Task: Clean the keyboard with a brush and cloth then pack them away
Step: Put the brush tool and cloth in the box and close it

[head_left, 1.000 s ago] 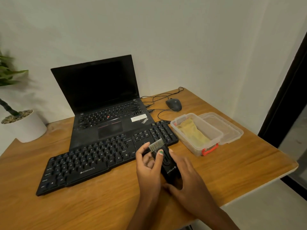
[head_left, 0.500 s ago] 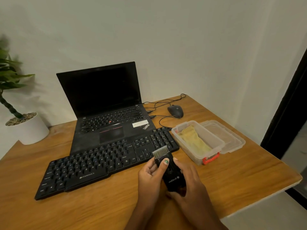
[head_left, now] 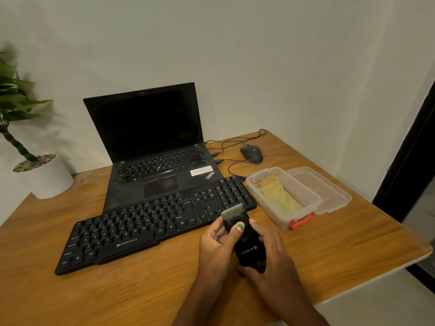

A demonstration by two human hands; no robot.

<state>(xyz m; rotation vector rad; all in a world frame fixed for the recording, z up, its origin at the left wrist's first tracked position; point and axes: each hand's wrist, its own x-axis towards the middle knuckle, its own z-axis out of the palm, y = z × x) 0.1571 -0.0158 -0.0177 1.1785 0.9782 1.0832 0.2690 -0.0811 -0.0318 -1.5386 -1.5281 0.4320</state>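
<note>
Black plastic makes up the brush (head_left: 244, 241), which sits between both hands just in front of the keyboard's (head_left: 150, 229) right end, its pale bristles pointing away toward the number pad. The left hand (head_left: 217, 243) curls round the brush's upper body, thumb laid across its face. The right hand (head_left: 270, 260) wraps the lower end, fingers bent around its side and base. Just right of the keyboard stands the clear plastic box (head_left: 303, 209) with the yellow cloth (head_left: 277, 196) lying inside; its lid (head_left: 329, 194) rests beside it, touching its far side. Bare wooden table (head_left: 117, 297) spreads in front of the keyboard and to the right of the hands, up to the table's right edge. Farther back sit an open laptop (head_left: 153, 156), a mouse (head_left: 251, 153) and a potted plant (head_left: 35, 170).
</note>
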